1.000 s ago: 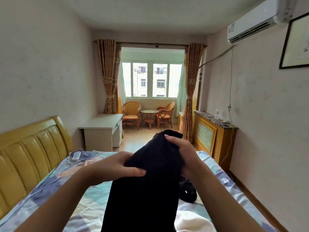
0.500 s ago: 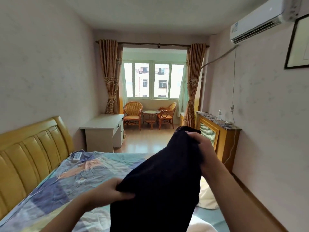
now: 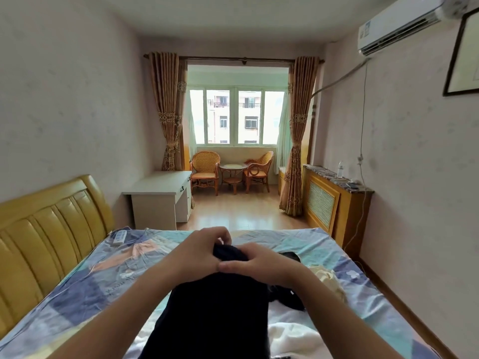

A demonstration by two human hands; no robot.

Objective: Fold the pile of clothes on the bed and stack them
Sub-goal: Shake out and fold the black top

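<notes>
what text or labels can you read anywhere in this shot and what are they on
None can be read for certain.
Air conditioner: a sticker at its left end, print too small to read.
Bedsheet: a line of dark lettering printed on a pale patch, too blurred to read.
Water bottle on the wooden cabinet: label too small to read.
Remote control near the headboard: button markings not legible.
Framed picture: no readable writing.

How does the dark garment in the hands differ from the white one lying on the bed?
The dark garment is held up at its top edge by both hands; the white garment lies crumpled and untouched. The dark one hangs long; the white one is bunched. Both sit over the bed.
</notes>
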